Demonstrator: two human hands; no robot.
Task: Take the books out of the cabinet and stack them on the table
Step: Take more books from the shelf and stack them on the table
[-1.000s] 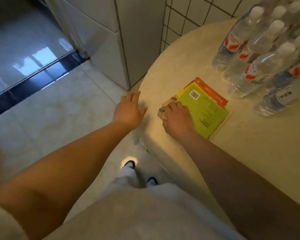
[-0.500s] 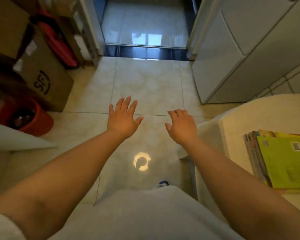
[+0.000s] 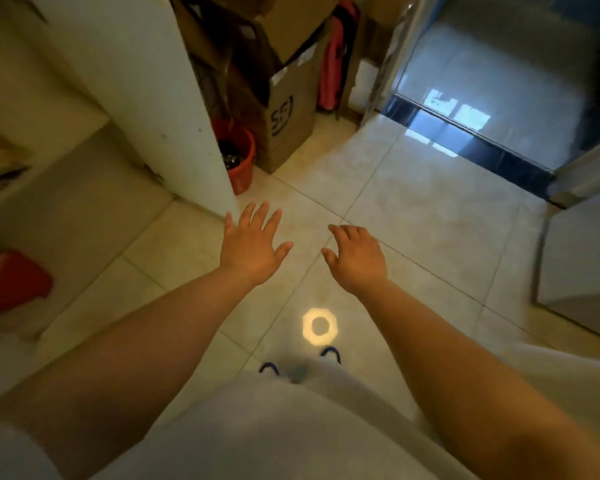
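Hovering above the tiled floor, left hand and right hand each show an empty, loosened grip

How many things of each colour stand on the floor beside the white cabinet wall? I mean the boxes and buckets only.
Brown: 1, the cardboard box
Red: 1, the bucket
Total: 2
The stack behind them is too blurred to count.

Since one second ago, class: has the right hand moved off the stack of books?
Yes. The right hand then rested on the books on the table; now it hangs open above the floor tiles, near the cardboard box, with no books under it.
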